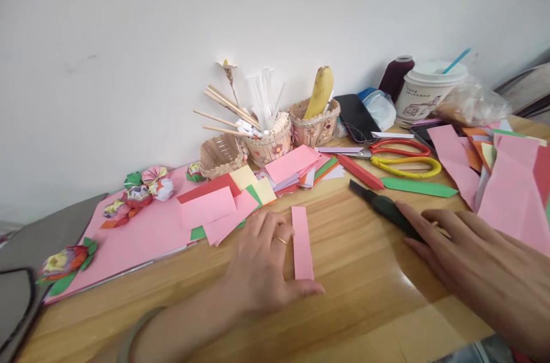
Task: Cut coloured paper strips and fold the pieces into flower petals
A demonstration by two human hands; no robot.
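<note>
Flat on the wooden table [344, 317] lies a narrow pink paper strip [302, 243]. My left hand [264, 263], with a ring on one finger, rests at the strip's left side; its thumb touches the lower end and its other fingers are bent above the table. Over at the right, my right hand [464, 248] has its thumb and forefinger on a dark green tool [387, 209] with a black tip pointing to the upper left. Beyond the tool are a red folded strip [360, 172] and a green strip [419, 186].
Scissors [406, 167] with red and yellow handles lie behind. Colored paper pieces [208, 208] spread left, near paper flowers [138, 195] on a pink sheet [158, 240]. Small baskets [315, 125], a phone [356, 117] and a white cup [425, 94] stand along the wall. More paper [511, 191] lies right.
</note>
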